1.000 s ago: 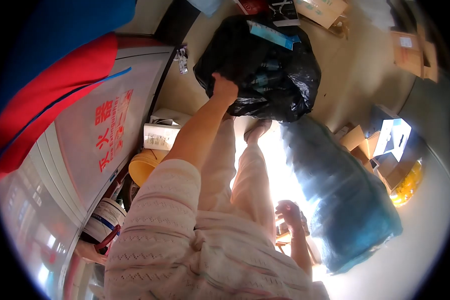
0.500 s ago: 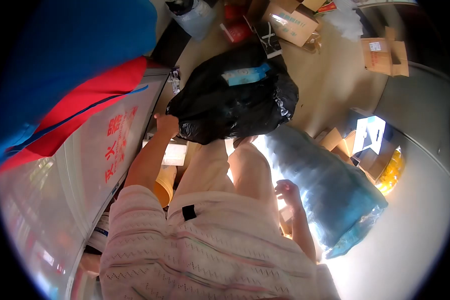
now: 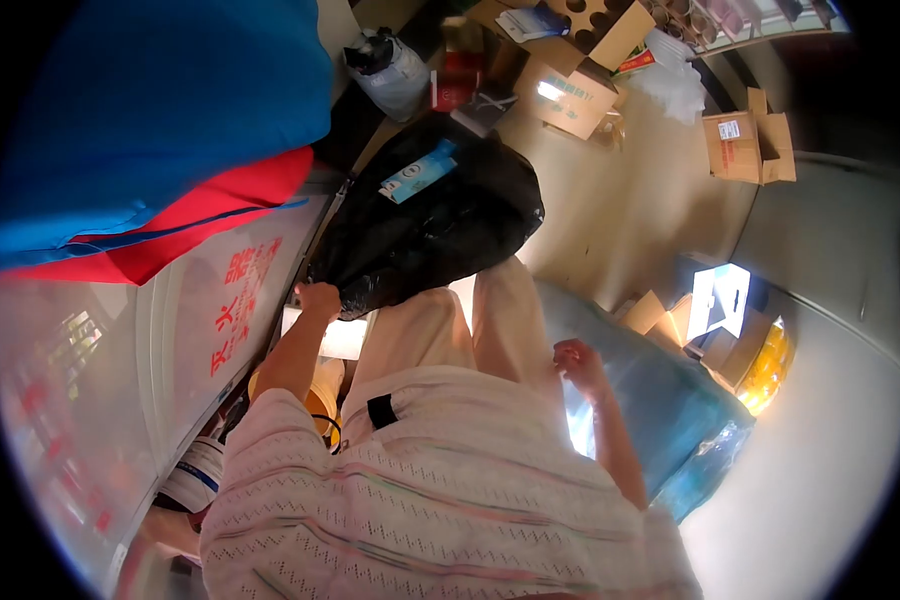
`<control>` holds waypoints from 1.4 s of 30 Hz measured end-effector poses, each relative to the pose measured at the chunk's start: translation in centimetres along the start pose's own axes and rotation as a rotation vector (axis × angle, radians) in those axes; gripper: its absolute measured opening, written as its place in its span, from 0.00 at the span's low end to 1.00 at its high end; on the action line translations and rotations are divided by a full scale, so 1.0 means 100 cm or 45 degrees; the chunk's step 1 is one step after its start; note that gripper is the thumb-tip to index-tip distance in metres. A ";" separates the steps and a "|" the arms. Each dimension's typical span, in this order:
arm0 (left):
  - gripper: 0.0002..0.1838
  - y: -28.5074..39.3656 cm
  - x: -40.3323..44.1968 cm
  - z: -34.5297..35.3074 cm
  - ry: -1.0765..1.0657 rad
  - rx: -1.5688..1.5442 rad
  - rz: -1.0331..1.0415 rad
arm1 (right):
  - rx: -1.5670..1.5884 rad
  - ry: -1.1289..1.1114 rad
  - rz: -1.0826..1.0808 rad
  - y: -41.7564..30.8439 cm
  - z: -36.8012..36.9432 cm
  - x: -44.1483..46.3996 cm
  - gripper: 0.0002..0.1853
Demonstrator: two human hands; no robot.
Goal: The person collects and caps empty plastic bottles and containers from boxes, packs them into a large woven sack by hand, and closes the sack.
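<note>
Pale floor, scattered with cartons, beside a white cabinet (image 3: 185,320), is seen in the head view. Left hand (image 3: 317,300) clenches the gathered edge of a bulky, glossy black plastic bag (image 3: 450,220), located before the wearer's legs. Right hand (image 3: 580,366) has loosely bent, released fingers; nothing is visible in its grasp. It is near a large translucent blue plastic sack (image 3: 635,385).

Risks, as judged: thin film could tear under one-handed load at the gripped edge; the light-blue flat packet (image 3: 420,172) lying on top could slide off if the surface tilts; the bag's bulk close to the legs presents a trip hazard.

Markings: red characters on the cabinet read 灭火器; adjacent smaller print is illegible. Green print on the brown cardboard carton (image 3: 567,100) and lettering on the packet cannot be read. No brand is identifiable.
</note>
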State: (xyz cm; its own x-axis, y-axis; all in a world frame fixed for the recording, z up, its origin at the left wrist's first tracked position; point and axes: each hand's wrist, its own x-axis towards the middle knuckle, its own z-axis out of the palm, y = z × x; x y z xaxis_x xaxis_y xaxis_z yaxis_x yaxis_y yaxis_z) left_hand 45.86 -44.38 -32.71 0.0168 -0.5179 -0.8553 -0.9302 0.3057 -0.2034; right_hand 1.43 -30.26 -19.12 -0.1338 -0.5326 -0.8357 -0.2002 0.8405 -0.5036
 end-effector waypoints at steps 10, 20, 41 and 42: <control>0.13 0.031 0.006 -0.049 -0.235 -0.182 -0.215 | -0.080 -0.093 -0.171 -0.059 -0.108 0.116 0.09; 0.12 0.224 0.091 -0.233 0.011 -0.509 0.077 | 0.163 -0.046 0.155 -0.063 -0.361 0.209 0.09; 0.11 0.245 0.193 -0.442 0.251 -0.734 0.209 | 0.041 0.029 0.132 -0.217 -0.463 0.302 0.06; 0.10 0.235 0.204 -0.455 0.246 -0.700 0.223 | 0.078 0.030 0.170 -0.223 -0.460 0.306 0.06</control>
State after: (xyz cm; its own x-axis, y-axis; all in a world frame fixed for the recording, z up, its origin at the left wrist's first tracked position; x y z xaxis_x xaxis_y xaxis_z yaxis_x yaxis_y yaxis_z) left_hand 7.65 -84.09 -33.31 -0.1727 -0.6485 -0.7414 -0.9670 -0.0315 0.2528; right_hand -42.80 -69.94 -23.41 -0.1779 -0.4169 -0.8914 -0.1193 0.9083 -0.4010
